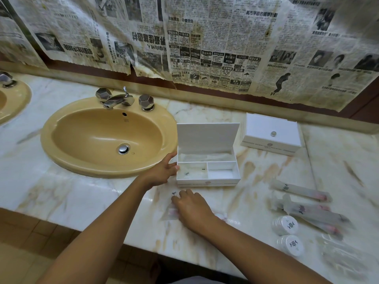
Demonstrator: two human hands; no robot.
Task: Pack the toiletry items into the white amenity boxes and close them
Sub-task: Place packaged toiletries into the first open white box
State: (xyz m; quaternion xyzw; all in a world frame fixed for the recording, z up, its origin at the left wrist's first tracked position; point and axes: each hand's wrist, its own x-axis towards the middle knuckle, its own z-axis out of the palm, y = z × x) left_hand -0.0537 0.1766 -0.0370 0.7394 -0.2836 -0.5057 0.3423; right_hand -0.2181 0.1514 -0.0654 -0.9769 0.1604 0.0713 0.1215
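Centrally, an open white amenity box, lid raised, is steadied at its 9 o'clock side by the left hand, fingers spread. At 6 o'clock, a translucent sachet is pressed to the marble counter by the right hand. At 2 o'clock, a closed white box; at 4 o'clock, wrapped tubes and round containers.

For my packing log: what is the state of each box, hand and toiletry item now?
Near box: lid open, upright.
Far box: closed.
Left hand: touches near box's side.
Right hand: rests on sachet.
Long packets: unpacked, on counter.
Round containers: unpacked, on counter.
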